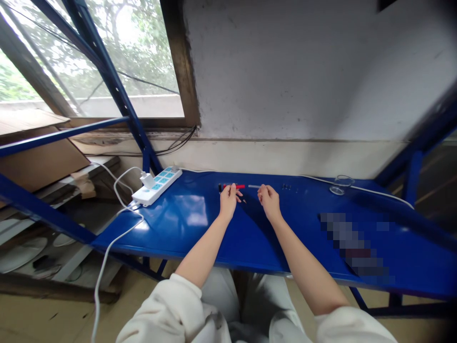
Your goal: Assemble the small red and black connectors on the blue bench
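Over the back half of the blue table (200, 228), my left hand (228, 201) is closed in a pinch. Just behind its fingers is a red pen-like barrel (240, 186), with a short black piece (220, 187) at its left. A tiny pointed tip (244, 201) shows by the left fingers; whether they hold it is unclear. Facing it, my right hand (270, 201) has its fingertips closed at the right end of a thin clear tube (253, 186), which points left toward the red barrel. Several tiny dark parts (286, 186) lie to the right of this hand.
A white power strip (157, 187) with a plug and cable lies at the table's left end. Toward the right back is a clear round object (337, 190) near a white cable (378, 192). A pixelated patch (353, 245) covers something at right. Blue frame posts flank the table.
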{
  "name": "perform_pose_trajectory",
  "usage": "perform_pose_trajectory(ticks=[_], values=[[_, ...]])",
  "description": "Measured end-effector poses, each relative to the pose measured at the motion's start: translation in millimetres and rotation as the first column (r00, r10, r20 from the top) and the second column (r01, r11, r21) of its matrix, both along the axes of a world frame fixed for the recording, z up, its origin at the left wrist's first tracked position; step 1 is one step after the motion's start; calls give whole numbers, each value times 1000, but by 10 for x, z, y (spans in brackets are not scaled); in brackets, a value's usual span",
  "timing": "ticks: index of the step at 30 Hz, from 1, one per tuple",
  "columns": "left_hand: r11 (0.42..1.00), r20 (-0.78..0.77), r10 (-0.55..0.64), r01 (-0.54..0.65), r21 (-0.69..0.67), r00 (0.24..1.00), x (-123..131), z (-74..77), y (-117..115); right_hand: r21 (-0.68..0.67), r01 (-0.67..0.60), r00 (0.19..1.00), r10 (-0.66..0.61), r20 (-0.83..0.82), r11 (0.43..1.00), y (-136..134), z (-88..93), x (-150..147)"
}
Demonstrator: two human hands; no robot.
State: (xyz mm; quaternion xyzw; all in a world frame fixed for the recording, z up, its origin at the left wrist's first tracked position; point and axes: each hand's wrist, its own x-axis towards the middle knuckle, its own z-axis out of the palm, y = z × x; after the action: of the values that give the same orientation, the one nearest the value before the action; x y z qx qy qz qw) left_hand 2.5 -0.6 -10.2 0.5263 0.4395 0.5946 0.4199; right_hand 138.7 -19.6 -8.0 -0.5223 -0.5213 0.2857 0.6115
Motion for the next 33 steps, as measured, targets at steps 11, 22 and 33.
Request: perform_pose_trajectory(ticks=[11,22,33], values=[[989,-79,-146,146,-10,986,20,-11,-16,-92,-249,966,254,54,964,-9,20,-59],[993,-235,-39,64,99,971,-14,-7,-27,-180,-385,901,410,137,905,-58,65,-39],[984,-239,-113,142,107,964,4,11,-48,-205,-385,909,408,86,900,-52,63,-7]])
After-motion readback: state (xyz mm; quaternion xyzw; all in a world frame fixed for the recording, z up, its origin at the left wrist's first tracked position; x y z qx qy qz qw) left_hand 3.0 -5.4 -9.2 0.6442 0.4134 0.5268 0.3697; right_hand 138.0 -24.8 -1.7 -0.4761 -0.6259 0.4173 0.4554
